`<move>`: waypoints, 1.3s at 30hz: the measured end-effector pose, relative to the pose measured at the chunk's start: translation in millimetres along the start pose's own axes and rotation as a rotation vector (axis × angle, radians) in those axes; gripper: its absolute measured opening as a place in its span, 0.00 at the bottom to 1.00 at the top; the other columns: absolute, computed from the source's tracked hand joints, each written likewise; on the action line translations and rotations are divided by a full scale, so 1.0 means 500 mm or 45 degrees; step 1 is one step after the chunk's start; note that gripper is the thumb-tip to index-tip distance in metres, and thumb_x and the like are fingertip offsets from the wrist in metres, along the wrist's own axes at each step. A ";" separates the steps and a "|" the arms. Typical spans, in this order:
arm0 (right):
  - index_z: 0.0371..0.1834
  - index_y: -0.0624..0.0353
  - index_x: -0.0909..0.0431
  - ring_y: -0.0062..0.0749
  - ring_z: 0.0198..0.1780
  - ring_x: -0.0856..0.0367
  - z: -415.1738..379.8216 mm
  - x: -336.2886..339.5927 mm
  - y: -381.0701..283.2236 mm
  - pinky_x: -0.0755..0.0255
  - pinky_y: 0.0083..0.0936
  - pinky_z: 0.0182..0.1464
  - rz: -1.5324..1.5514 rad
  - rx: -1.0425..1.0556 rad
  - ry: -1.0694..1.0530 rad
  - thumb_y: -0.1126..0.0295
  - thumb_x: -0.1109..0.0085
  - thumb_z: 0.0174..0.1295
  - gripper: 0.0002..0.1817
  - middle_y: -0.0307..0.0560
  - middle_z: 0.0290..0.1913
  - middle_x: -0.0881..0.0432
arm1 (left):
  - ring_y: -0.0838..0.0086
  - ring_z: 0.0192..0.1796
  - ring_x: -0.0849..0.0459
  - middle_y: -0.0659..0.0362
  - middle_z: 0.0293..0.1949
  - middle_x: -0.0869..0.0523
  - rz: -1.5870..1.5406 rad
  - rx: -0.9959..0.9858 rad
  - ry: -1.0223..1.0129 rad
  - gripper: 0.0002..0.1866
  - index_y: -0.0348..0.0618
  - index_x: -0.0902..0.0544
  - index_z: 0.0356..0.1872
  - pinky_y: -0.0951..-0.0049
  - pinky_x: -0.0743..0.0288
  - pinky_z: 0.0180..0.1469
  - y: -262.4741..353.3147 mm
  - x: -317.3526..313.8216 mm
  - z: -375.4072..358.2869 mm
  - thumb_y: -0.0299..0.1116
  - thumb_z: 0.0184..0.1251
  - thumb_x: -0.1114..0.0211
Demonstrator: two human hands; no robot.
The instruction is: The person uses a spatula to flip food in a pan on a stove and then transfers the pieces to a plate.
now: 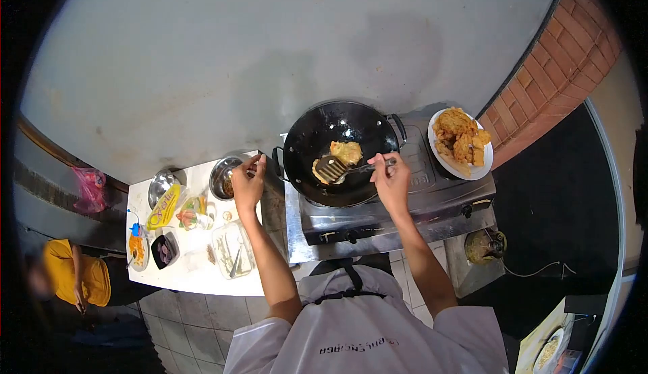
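A black wok [317, 128] stands on the steel gas stove [425, 212], with two pieces of golden food in it. My right hand [391, 175] is closed around the handle of a slotted spatula [331, 168], whose head lies over the lower fritter [320, 174]. The other fritter [346, 151] rests just above it. Left of the wok, my left hand [249, 184] is raised near a metal bowl [221, 177] on the white table. Its fingertips are pinched together; anything between them is too small to make out.
A white plate of fried food [462, 143] sits on the stove's right side. The white table [196, 279] holds a yellow packet [164, 207], a clear container [233, 249] and bowls. A gas cylinder [484, 244] stands below right. A person in yellow [81, 273] is at far left.
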State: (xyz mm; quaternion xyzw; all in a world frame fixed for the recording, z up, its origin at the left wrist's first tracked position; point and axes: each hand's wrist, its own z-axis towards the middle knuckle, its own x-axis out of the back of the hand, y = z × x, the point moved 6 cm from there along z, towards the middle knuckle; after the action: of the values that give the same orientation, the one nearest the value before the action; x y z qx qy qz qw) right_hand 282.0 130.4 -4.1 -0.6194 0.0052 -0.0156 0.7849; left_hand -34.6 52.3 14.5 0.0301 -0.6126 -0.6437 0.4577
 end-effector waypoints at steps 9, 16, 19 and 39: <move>0.35 0.66 0.30 0.15 0.20 0.27 -0.023 -0.030 0.016 0.34 0.17 0.21 -0.245 0.034 -0.080 0.74 0.46 0.66 0.06 0.45 0.28 0.17 | 0.78 0.29 0.25 0.57 0.23 0.19 -0.117 0.050 0.032 0.19 0.29 0.17 0.43 0.76 0.30 0.35 -0.060 -0.015 -0.015 0.40 0.63 0.34; 0.38 0.66 0.33 0.16 0.21 0.29 -0.028 -0.035 0.030 0.35 0.17 0.22 -0.282 0.177 -0.065 0.76 0.50 0.67 0.05 0.45 0.30 0.19 | 0.83 0.26 0.32 0.64 0.21 0.26 -0.130 0.040 0.083 0.19 0.28 0.17 0.44 0.80 0.35 0.29 -0.022 0.004 -0.018 0.38 0.64 0.34; 0.39 0.65 0.33 0.16 0.21 0.28 -0.026 -0.032 0.030 0.34 0.17 0.23 -0.291 0.186 -0.081 0.76 0.50 0.67 0.04 0.45 0.31 0.19 | 0.83 0.25 0.32 0.64 0.21 0.26 -0.152 0.035 0.072 0.18 0.28 0.17 0.43 0.80 0.35 0.29 -0.014 0.005 -0.018 0.37 0.64 0.34; 0.38 0.65 0.32 0.23 0.22 0.23 -0.011 0.008 -0.042 0.31 0.21 0.23 -0.239 0.184 -0.135 0.74 0.49 0.67 0.05 0.48 0.31 0.17 | 0.80 0.26 0.30 0.61 0.21 0.24 -0.151 0.005 0.072 0.18 0.30 0.17 0.43 0.77 0.33 0.31 -0.015 0.008 -0.020 0.39 0.63 0.34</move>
State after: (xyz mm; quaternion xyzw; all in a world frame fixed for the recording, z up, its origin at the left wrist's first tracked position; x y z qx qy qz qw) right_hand 285.5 120.0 14.9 -0.5589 -0.0954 -0.0565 0.8218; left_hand -35.2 41.0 8.3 0.0854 -0.5978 -0.6673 0.4359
